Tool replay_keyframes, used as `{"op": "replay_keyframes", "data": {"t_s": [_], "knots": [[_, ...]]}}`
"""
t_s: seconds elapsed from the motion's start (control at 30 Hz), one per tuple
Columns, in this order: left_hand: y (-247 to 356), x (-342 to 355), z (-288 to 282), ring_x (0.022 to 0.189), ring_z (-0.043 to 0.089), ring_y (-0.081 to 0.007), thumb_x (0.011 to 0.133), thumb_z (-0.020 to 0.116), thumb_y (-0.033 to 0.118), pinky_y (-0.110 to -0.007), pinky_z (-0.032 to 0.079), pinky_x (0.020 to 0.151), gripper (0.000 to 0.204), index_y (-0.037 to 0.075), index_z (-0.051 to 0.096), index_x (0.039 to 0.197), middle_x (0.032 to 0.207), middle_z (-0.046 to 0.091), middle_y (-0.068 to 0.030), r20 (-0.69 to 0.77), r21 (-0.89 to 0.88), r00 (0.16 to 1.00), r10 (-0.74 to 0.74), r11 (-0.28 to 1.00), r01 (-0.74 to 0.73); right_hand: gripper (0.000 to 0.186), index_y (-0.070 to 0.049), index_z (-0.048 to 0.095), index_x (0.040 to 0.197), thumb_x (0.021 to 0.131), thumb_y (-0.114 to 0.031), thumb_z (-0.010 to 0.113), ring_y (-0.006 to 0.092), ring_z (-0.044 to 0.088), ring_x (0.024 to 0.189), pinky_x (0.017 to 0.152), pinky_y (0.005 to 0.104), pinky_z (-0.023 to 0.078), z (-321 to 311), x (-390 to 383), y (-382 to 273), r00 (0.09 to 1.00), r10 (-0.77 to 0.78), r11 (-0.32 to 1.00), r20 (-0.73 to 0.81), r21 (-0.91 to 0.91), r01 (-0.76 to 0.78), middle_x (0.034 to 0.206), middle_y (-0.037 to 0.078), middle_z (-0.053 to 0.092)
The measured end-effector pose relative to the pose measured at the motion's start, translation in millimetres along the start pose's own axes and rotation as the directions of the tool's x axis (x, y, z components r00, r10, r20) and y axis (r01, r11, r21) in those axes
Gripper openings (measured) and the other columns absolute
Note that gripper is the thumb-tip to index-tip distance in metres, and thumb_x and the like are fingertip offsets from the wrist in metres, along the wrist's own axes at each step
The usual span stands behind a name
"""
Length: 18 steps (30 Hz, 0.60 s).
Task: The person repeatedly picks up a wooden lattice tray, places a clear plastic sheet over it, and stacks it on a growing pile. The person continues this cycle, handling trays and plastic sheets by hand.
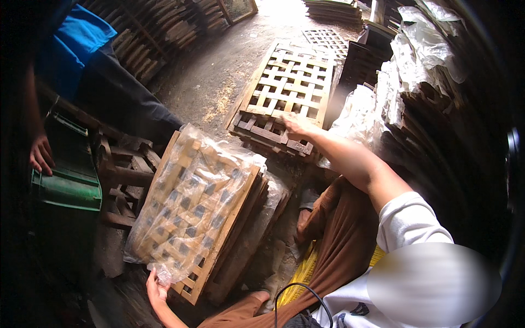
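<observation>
My left hand point(157, 288) pinches the lower corner of the clear, crinkled plastic bag around a pale wooden lattice panel point(194, 210), which leans on edge right of it, long axis running up and away. My right hand point(293, 124), well apart, rests fingers-spread on the bare slatted lattice stack point(288, 90) farther off on the gritty floor point(213, 82).
</observation>
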<state>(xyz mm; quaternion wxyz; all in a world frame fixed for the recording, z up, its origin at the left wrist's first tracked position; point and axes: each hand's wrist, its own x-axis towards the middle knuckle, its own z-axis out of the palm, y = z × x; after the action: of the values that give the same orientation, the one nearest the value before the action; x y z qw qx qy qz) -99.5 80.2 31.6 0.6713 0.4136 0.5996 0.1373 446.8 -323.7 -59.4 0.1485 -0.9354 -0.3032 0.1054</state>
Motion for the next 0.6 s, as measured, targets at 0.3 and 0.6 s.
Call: {"op": "replay_keyframes", "data": {"t_s": [0.3, 0.6], "knots": [[-23.9, 28.8, -15.2, 0.080, 0.061, -0.0251, 0.080, 0.067, 0.012, -0.042, 0.053, 0.066, 0.036, 0.005, 0.043, 0.106, 0.099, 0.057, -0.0140, -0.176, 0.292, 0.920, 0.349, 0.911, -0.290, 0.069, -0.012, 0.032, 0.133, 0.070, -0.015, 0.060, 0.0416, 0.043, 0.115, 0.092, 0.0525, 0.041, 10.7, -6.5, 64.2, 0.954, 0.270, 0.963, 0.126, -0.046, -0.267, 0.119, 0.024, 0.045], [-17.5, -23.8, 54.5, 0.111, 0.049, -0.0408, 0.075, 0.070, 0.024, -0.052, 0.050, 0.077, 0.065, 0.011, 0.038, 0.131, 0.141, 0.024, -0.0211, -0.364, 0.869, 0.855, 0.370, 0.465, 0.169, 0.065, -0.017, 0.041, 0.131, 0.070, -0.016, 0.061, 0.0334, 0.045, 0.106, 0.087, 0.0463, 0.042, 16.5, -11.1, 80.1, 0.984, 0.099, 0.952, -0.148, -0.275, -0.137, 0.109, 0.017, 0.050]]}}
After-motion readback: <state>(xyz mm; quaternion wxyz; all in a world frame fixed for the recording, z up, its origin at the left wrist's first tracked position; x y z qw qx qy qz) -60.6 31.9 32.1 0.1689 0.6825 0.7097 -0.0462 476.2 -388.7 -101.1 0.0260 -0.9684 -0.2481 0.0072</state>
